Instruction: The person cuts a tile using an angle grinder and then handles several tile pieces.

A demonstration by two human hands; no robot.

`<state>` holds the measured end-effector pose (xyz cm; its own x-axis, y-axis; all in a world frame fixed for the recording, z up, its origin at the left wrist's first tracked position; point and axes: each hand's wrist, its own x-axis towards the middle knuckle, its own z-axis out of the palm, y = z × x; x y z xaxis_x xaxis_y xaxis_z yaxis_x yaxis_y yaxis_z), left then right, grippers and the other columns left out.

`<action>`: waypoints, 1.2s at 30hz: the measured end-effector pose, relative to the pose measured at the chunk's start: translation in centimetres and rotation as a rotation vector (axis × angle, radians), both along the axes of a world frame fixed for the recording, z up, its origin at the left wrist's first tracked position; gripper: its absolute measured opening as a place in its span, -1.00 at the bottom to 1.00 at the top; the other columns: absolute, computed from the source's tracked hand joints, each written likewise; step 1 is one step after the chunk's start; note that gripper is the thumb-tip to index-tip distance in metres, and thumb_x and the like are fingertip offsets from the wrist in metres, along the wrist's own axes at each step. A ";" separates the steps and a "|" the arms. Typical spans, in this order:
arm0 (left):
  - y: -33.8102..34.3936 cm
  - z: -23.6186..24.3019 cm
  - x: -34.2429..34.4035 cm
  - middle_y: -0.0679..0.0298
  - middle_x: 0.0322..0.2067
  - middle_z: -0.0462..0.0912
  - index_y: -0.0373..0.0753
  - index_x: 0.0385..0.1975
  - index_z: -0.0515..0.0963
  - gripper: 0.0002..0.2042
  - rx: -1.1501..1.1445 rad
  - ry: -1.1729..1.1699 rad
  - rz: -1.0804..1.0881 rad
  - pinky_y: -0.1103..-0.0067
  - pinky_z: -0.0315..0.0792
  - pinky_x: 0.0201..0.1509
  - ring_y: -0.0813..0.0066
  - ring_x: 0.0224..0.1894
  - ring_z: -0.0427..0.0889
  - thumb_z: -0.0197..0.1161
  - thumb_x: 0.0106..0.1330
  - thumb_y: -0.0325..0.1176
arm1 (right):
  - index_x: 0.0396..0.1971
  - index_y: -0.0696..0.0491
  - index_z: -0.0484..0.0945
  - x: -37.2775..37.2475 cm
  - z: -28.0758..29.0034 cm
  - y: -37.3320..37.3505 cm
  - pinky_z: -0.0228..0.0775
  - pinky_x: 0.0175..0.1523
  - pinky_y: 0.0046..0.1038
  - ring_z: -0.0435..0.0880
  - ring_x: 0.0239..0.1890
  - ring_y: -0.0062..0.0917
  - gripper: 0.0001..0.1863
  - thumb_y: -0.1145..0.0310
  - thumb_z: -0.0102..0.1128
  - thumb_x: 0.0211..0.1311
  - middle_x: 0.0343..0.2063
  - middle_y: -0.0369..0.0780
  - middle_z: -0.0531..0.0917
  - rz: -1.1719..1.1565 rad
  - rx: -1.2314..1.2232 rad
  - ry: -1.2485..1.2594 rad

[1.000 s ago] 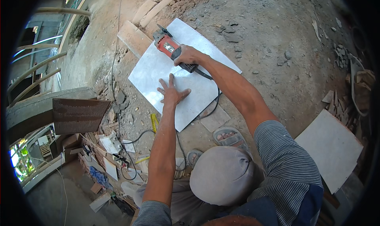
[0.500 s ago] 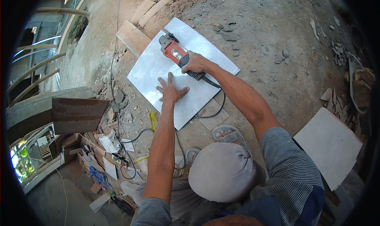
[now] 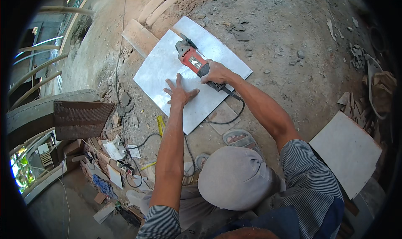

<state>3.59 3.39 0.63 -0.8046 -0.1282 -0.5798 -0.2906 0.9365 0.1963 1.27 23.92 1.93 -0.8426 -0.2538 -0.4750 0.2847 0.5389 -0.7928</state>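
Observation:
A large white tile (image 3: 154, 76) lies tilted on the dusty ground ahead of me. My left hand (image 3: 180, 93) rests flat on it with the fingers spread. My right hand (image 3: 217, 72) is wrapped around the rear body of a red and black angle grinder (image 3: 194, 62). The grinder's head points to the far left, and its disc, seen edge-on on the right side, is at the tile's surface. A slit runs in from the tile's far edge toward the disc. The black power cord (image 3: 238, 107) leaves the grinder's back end and loops toward me.
A second pale tile (image 3: 346, 153) lies at the right beside broken tile pieces (image 3: 355, 107). Left of my left arm are a yellow folding rule (image 3: 161, 125), a brown ridged tile (image 3: 81, 119), rubble and cords. A board (image 3: 140, 38) touches the tile's far left side. My sandalled foot (image 3: 240, 139) is near the cord.
My right hand and the grinder have moved to the right and slightly nearer along the tile. More of the slit shows behind the disc. My left hand keeps its place on the tile.

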 end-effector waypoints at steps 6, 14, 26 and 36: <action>0.0 0.1 -0.1 -0.09 0.41 -0.38 0.17 0.41 -0.11 0.17 0.002 -0.003 0.008 -0.34 0.08 0.16 -0.46 0.37 -0.27 0.53 -0.25 0.13 | 0.08 0.37 0.27 1.5 0.7 0.6 0.48 -0.02 -0.37 0.62 -0.13 -0.17 -0.05 0.12 0.39 -0.36 -0.18 0.11 0.60 0.008 0.020 -0.028; -0.1 0.0 0.0 -0.11 0.41 -0.38 0.16 0.41 -0.10 0.17 0.019 0.009 0.012 -0.32 0.09 0.17 -0.47 0.37 -0.26 0.54 -0.25 0.12 | 0.07 0.32 0.31 3.2 -0.8 1.2 0.45 -0.05 -0.36 0.61 -0.18 -0.18 -0.07 0.09 0.40 -0.38 -0.22 0.08 0.60 -0.007 0.047 -0.015; -0.2 -0.2 -0.1 -0.01 0.42 -0.47 0.21 0.42 -0.18 0.16 0.009 -0.025 0.014 -0.31 0.01 0.23 -0.35 0.40 -0.31 0.51 -0.19 0.11 | 0.13 0.35 0.23 6.1 0.1 2.5 0.45 0.04 -0.33 0.60 -0.08 -0.08 -0.03 0.14 0.39 -0.35 -0.14 0.15 0.59 -0.019 0.017 -0.033; 0.1 0.2 -0.2 -0.03 0.42 -0.48 0.19 0.42 -0.21 0.18 0.005 -0.052 0.017 -0.31 0.00 0.24 -0.35 0.41 -0.33 0.51 -0.18 0.11 | 0.13 0.34 0.26 8.3 -0.2 3.5 0.45 0.03 -0.33 0.61 -0.10 -0.08 -0.04 0.11 0.38 -0.33 -0.16 0.16 0.59 -0.029 0.037 -0.014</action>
